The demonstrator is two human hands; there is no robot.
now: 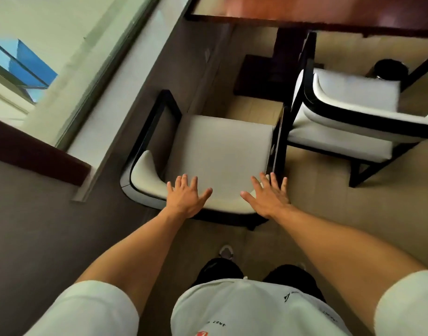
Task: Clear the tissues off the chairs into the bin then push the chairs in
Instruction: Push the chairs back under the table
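Two bare hands reach forward over the curved backrest of the near chair (220, 146), seen from above by a head camera. The left hand (186, 198) and the right hand (268, 198) both have fingers spread straight and apart, holding nothing; they lie over the top of the backrest, though whether the palms press on it cannot be told. No tissue shows on this chair's pale seat, nor on the visible part of the second chair (348, 112) just beside it to the right, which sits at an angle. Judging by this, the clearing step looks finished and the pushing step is in hand. The near chair stands a little way out from the dark wooden table (305, 18), so the next move likely calls for a straight, even shove from both hands toward the table edge. A dark round bin (389, 69) stands on the floor beyond the second chair; its inside is hidden, so its contents cannot be told.
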